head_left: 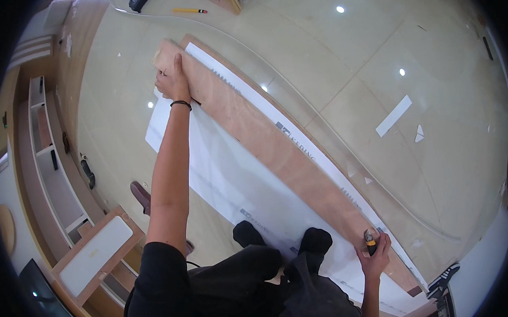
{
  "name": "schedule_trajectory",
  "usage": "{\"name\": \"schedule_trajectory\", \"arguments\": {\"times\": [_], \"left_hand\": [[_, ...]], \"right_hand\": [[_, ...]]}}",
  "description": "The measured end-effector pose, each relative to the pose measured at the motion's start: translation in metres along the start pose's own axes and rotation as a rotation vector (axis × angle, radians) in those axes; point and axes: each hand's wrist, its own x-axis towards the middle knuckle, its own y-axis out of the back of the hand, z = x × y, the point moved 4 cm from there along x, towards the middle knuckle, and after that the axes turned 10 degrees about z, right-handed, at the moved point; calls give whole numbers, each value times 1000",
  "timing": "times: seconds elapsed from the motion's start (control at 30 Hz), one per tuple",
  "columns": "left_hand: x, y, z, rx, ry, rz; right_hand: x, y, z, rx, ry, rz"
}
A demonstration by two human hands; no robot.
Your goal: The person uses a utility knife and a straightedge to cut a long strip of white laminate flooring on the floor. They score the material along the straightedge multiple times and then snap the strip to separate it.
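My right hand (376, 257) wraps a yellow-and-black utility knife (370, 243), lower right; my left hand (174, 86) bears on the wooden plank (252, 138)'s upper-left end, its clamp unclear. The plank slants across centre over white sheeting (225, 163). I'd press firmly, cutting away from my socked feet (316, 241). Tiled floor (349, 55) gives room upper right, around white offcuts (393, 116).
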Motion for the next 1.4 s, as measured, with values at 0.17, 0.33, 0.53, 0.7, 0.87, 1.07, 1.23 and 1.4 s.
{"name": "schedule_trajectory", "arguments": {"times": [0.17, 0.33, 0.53, 0.7, 0.87, 1.07, 1.23, 1.4], "left_hand": [[23, -22, -18, -92, -213, 24], [48, -45, -33, 49, -228, -89], [35, -26, -19, 32, -38, -44], [30, -21, -9, 52, -22, -98], [31, -24, -14, -24, 52, -122], [28, -19, -9, 37, 21, -102], [29, -20, -11, 21, -15, -106], [48, -41, -29, 199, -132, -100]], "right_hand": [[6, -3, -7, -13, 71, 50], [7, -1, 3, -2, -26, -82], [9, 10, 3, -76, 20, -89], [12, 11, 1, -72, 15, -107], [10, 10, 4, -70, -8, -131], [12, 11, 2, -59, 13, -102], [9, 9, 6, -37, -2, -114], [5, 2, 11, -89, 23, -74]]}}
